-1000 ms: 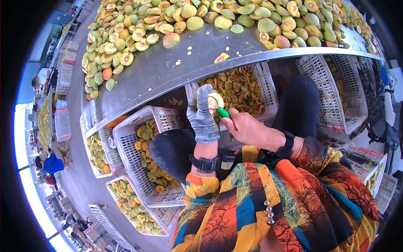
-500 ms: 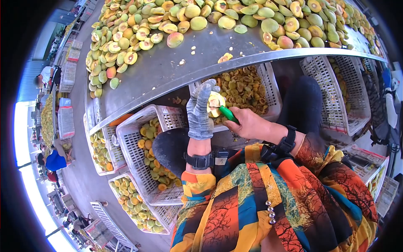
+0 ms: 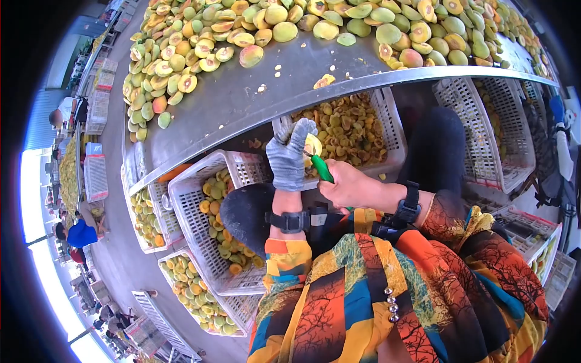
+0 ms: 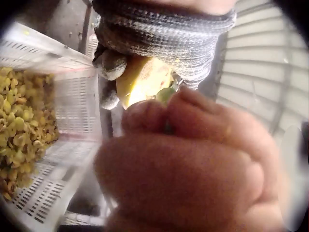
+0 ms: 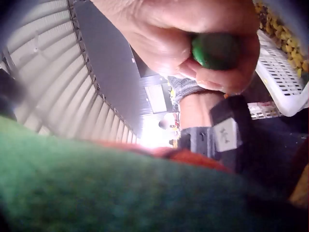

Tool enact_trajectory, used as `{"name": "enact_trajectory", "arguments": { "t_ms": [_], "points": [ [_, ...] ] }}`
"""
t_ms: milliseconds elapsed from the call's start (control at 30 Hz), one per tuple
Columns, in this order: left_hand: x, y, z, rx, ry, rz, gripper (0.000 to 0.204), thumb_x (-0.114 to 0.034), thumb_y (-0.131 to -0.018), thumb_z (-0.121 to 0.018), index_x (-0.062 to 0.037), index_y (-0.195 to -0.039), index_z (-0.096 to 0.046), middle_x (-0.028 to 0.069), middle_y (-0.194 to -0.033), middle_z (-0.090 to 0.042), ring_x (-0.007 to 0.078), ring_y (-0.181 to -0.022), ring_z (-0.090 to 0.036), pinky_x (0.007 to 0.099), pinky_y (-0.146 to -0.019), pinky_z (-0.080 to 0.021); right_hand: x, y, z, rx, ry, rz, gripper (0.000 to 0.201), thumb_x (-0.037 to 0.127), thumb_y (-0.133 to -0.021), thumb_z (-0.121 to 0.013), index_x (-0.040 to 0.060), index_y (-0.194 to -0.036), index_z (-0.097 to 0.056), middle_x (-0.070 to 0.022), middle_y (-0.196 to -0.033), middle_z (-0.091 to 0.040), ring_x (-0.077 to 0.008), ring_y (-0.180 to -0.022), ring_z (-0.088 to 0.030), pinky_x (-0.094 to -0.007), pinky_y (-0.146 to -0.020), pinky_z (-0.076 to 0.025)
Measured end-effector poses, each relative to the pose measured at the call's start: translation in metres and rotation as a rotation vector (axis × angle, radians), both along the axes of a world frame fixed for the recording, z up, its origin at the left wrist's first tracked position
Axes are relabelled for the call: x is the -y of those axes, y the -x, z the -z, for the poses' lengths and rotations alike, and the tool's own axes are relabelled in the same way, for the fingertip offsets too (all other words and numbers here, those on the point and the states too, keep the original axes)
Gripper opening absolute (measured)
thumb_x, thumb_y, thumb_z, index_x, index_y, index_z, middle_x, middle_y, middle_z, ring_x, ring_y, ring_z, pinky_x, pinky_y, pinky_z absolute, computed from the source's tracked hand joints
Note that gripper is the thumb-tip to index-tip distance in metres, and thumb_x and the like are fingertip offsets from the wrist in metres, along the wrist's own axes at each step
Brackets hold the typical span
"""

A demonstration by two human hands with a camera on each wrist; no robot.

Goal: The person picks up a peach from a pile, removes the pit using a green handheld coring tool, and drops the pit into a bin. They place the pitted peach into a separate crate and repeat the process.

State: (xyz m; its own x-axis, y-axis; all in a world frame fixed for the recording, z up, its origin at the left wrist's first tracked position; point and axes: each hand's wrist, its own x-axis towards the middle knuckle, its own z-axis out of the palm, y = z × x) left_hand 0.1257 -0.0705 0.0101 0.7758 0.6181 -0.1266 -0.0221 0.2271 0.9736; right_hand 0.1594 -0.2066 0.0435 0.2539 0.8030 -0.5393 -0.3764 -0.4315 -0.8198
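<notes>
My left hand (image 3: 287, 158), in a grey knit glove, holds a cut piece of yellow-fleshed fruit (image 3: 312, 144) with its fingers curled round it. My bare right hand (image 3: 351, 184) grips a green-handled knife (image 3: 322, 169), whose metal end meets the cut side of the fruit. In the left wrist view the fruit's pale flesh (image 4: 140, 82) shows between gloved fingertips, and the right fist covers most of the knife. The rounded butt of the green handle (image 5: 215, 50) sticks out of the right fist in the right wrist view.
A metal table (image 3: 242, 103) heaped with halved fruit (image 3: 181, 60) stands in front. Below its edge, a white crate (image 3: 396, 136) of cut pieces lies just beyond the hands. Another fruit crate (image 3: 187, 193) stands left of the left knee, and a further crate (image 3: 466, 133) stands at right.
The left fingers have curled further over the fruit, turning its cut face so that less shows. The knife handle has swung steeper, and the right hand has come slightly lower and left.
</notes>
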Motion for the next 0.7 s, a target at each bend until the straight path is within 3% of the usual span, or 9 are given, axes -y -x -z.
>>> {"name": "enact_trajectory", "arguments": {
  "t_ms": [67,133,200,300,400,467,533,567,700],
  "points": [
    [-0.015,0.002,0.005,0.049,0.033,0.102,0.019,-0.017,-0.080,-0.062,0.0016,-0.084,-0.063,0.0085,-0.078,-0.063,0.0159,-0.067,-0.060,0.0253,-0.063,-0.049,-0.002,0.003,0.004,0.051,-0.006,-0.024,0.010,0.003,-0.078,-0.041,-0.0004,-0.087,-0.038,-0.0050,-0.052,-0.045,-0.0138,-0.038,-0.047,-0.0286,-0.035,-0.039],
    [-0.022,0.005,0.006,0.013,0.404,0.302,0.019,-0.017,-0.079,-0.062,0.0010,-0.083,-0.063,0.0090,-0.076,-0.063,0.0168,-0.066,-0.061,0.0253,-0.060,-0.049,-0.004,0.008,0.015,0.234,0.017,-0.078,0.009,0.003,-0.078,-0.041,0.0003,-0.086,-0.038,-0.0045,-0.053,-0.045,-0.0124,-0.037,-0.046,-0.0271,-0.033,-0.038],
    [-0.016,0.004,0.005,-0.048,0.387,0.224,0.017,-0.016,-0.079,-0.063,0.0005,-0.082,-0.063,0.0087,-0.074,-0.063,0.0167,-0.064,-0.060,0.0253,-0.057,-0.049,-0.005,0.007,0.016,0.179,0.032,-0.073,0.008,0.003,-0.078,-0.041,0.0006,-0.085,-0.038,-0.0044,-0.053,-0.045,-0.0122,-0.037,-0.046,-0.0266,-0.033,-0.038],
    [-0.004,0.005,0.003,-0.059,0.166,-0.063,0.019,-0.014,-0.078,-0.065,0.0028,-0.085,-0.064,0.0100,-0.075,-0.064,0.0147,-0.064,-0.060,0.0251,-0.060,-0.048,-0.008,0.006,0.010,0.010,0.052,-0.049,0.007,0.003,-0.079,-0.041,0.0010,-0.085,-0.038,-0.0046,-0.052,-0.044,-0.0121,-0.037,-0.045,-0.0262,-0.033,-0.037],
    [0.000,0.009,0.007,-0.024,0.115,-0.054,0.019,-0.016,-0.079,-0.065,0.0024,-0.085,-0.064,0.0092,-0.074,-0.064,0.0142,-0.064,-0.060,0.0251,-0.060,-0.048,-0.003,0.003,0.007,-0.084,0.092,-0.075,0.007,0.004,-0.079,-0.042,0.0015,-0.085,-0.038,-0.0045,-0.052,-0.043,-0.0117,-0.037,-0.045,-0.0260,-0.034,-0.038],
    [-0.007,0.013,0.010,-0.014,0.136,-0.001,0.020,-0.016,-0.078,-0.065,0.0029,-0.084,-0.063,0.0108,-0.074,-0.063,0.0164,-0.065,-0.061,0.0261,-0.061,-0.049,0.000,0.001,0.001,-0.057,0.114,-0.116,0.007,0.005,-0.080,-0.042,0.0020,-0.085,-0.038,-0.0041,-0.052,-0.042,-0.0113,-0.037,-0.045,-0.0257,-0.033,-0.038],
    [-0.018,0.021,0.009,-0.022,0.497,0.310,0.020,-0.016,-0.077,-0.064,0.0034,-0.083,-0.062,0.0131,-0.074,-0.063,0.0196,-0.066,-0.061,0.0284,-0.061,-0.050,0.003,0.002,-0.005,0.031,0.067,-0.229,0.006,0.006,-0.080,-0.044,0.0035,-0.083,-0.039,-0.0021,-0.054,-0.040,-0.0095,-0.038,-0.042,-0.0240,-0.033,-0.037],
    [-0.022,0.023,0.010,0.016,0.510,0.413,0.021,-0.017,-0.077,-0.064,0.0032,-0.082,-0.062,0.0151,-0.074,-0.062,0.0223,-0.066,-0.061,0.0310,-0.060,-0.051,0.003,0.004,-0.004,0.027,0.067,-0.232,0.006,0.006,-0.080,-0.044,0.0035,-0.083,-0.039,-0.0021,-0.054,-0.040,-0.0095,-0.038,-0.042,-0.0240,-0.033,-0.037],
    [-0.023,0.030,0.026,0.086,0.500,0.360,0.026,-0.024,-0.079,-0.063,0.0017,-0.085,-0.060,0.0148,-0.076,-0.062,0.0236,-0.066,-0.061,0.0361,-0.058,-0.053,0.000,0.001,-0.006,-0.239,0.091,-0.186,0.006,0.008,-0.082,-0.045,0.0053,-0.083,-0.039,0.0002,-0.057,-0.039,-0.0065,-0.040,-0.040,-0.0213,-0.033,-0.035]
  ]
}}
